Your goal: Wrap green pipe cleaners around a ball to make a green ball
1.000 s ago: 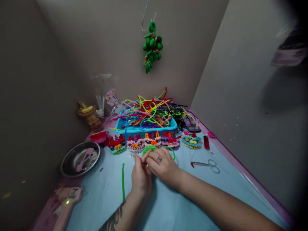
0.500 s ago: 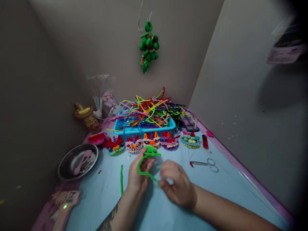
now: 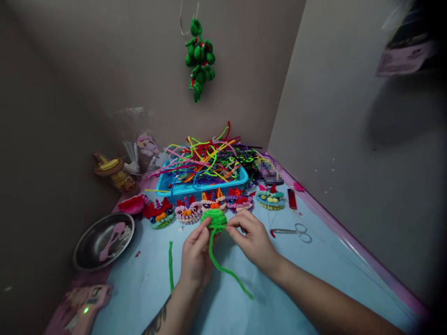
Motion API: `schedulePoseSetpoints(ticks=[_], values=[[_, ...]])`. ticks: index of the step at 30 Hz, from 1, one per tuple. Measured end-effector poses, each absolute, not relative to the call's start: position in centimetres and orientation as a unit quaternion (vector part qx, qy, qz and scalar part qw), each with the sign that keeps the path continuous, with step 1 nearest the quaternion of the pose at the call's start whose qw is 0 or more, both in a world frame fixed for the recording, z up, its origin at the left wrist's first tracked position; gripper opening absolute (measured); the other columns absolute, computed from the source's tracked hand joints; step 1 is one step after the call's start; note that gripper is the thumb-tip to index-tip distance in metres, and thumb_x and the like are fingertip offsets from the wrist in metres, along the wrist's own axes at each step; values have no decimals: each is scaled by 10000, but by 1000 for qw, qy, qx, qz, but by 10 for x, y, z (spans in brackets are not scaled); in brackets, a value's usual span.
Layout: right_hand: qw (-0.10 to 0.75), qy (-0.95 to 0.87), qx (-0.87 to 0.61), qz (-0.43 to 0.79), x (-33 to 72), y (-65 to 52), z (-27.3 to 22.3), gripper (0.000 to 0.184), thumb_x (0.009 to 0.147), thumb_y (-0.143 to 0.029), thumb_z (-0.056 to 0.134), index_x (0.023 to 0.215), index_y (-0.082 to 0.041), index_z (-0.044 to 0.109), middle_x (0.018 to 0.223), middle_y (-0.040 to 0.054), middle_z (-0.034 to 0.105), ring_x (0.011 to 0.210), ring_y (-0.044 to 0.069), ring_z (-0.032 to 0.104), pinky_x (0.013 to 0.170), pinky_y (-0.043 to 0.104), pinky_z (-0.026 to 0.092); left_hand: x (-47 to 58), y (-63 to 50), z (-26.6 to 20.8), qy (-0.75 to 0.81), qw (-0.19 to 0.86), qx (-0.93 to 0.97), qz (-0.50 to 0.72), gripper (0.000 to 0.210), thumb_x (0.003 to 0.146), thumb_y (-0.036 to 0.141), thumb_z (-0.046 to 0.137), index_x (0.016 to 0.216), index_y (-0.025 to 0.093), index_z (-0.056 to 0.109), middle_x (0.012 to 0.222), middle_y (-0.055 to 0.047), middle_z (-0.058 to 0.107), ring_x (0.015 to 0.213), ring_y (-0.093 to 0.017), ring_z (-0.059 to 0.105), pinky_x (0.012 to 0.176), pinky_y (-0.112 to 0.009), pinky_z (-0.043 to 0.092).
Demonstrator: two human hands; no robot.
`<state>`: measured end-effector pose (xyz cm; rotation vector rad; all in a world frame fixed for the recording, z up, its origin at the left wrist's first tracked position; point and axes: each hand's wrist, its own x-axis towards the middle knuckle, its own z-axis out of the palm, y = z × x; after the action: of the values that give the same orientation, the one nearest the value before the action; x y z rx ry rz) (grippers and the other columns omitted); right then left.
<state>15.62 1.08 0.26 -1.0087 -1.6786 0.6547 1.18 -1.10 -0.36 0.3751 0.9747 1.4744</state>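
Observation:
My left hand (image 3: pixel 196 251) grips a bright green pipe-cleaner piece (image 3: pixel 217 218), wound into a rounded, layered shape, with the thumb pressed on its near side. My right hand (image 3: pixel 249 235) pinches at the right edge of the same piece, thumb and forefinger together. A loose green pipe-cleaner tail (image 3: pixel 228 272) hangs from the piece and curves down to the right over the blue table cover. Another short green pipe cleaner (image 3: pixel 171 265) lies on the cover left of my left hand.
Behind my hands stands a row of colourful pipe-cleaner heads (image 3: pixel 188 211). A blue tray (image 3: pixel 195 190) heaped with pipe cleaners is farther back. Scissors (image 3: pixel 291 231) lie right, a metal bowl (image 3: pixel 78 246) left, and a pink tool with a green light (image 3: pixel 92 307) front left.
My right hand has let go of the loose tail, which now hangs free, and moved up to the green piece's right edge. The view has shifted slightly right.

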Motion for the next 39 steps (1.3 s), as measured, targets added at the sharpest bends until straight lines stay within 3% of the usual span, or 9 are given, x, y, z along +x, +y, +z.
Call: schedulePoseSetpoints(ticks=[13, 19, 24, 26, 29, 32, 34, 39], values=[[489, -652, -474, 333, 152, 17, -10, 119, 772, -150, 604, 657, -177, 616, 682, -8, 523, 633, 123, 495, 564, 224, 369, 17, -4, -6, 458, 596, 121, 648, 419, 376, 188, 902, 747, 133, 715, 709, -38, 743, 632, -147, 686, 669, -228, 533], [474, -664, -476, 329, 150, 18, -15, 99, 769, -152, 605, 675, -183, 609, 679, -9, 522, 630, 127, 498, 559, 226, 369, 17, 1, -16, 470, 570, 135, 660, 410, 375, 178, 893, 723, 134, 681, 618, -9, 701, 555, -113, 642, 599, -206, 503], [496, -691, -447, 276, 147, 1, -6, 17, 784, -184, 586, 772, -189, 576, 750, 17, 574, 720, 157, 524, 647, 263, 394, 13, 4, -19, 501, 496, 158, 692, 385, 429, 222, 873, 753, 138, 683, 585, 25, 663, 522, -75, 585, 537, -169, 449], [455, -692, -444, 343, 139, -7, -1, 90, 758, -240, 632, 767, -193, 556, 708, 5, 583, 688, 156, 523, 637, 267, 392, 12, 3, -18, 525, 458, 188, 692, 348, 461, 233, 859, 749, 136, 689, 592, 24, 661, 527, -72, 571, 531, -168, 440], [379, -610, -446, 534, 123, -14, 2, 245, 697, -238, 676, 888, -190, 530, 615, -48, 543, 566, 121, 493, 544, 230, 370, 10, -1, -17, 551, 416, 247, 680, 281, 500, 235, 836, 723, 137, 697, 623, 7, 674, 563, -91, 582, 550, -184, 454], [391, -537, -437, 607, 112, -15, -3, 172, 735, -195, 588, 879, -187, 493, 545, -86, 449, 508, 100, 459, 502, 206, 344, 9, -3, -16, 560, 395, 280, 672, 237, 525, 232, 817, 709, 141, 700, 624, 1, 674, 569, -104, 583, 555, -200, 463], [409, -554, -444, 574, 111, -15, -6, 118, 792, -189, 506, 910, -186, 509, 560, -70, 461, 520, 109, 476, 504, 210, 353, 8, -2, -17, 561, 392, 284, 671, 227, 541, 232, 809, 719, 142, 701, 634, -3, 678, 580, -107, 587, 569, -205, 471], [388, -711, -436, 392, 121, -19, -5, 242, 857, -149, 390, 1029, -201, 551, 711, 16, 605, 596, 147, 547, 551, 249, 392, 5, 2, -20, 529, 415, 256, 694, 262, 538, 235, 815, 754, 145, 699, 670, -3, 685, 622, -98, 595, 612, -198, 477]])
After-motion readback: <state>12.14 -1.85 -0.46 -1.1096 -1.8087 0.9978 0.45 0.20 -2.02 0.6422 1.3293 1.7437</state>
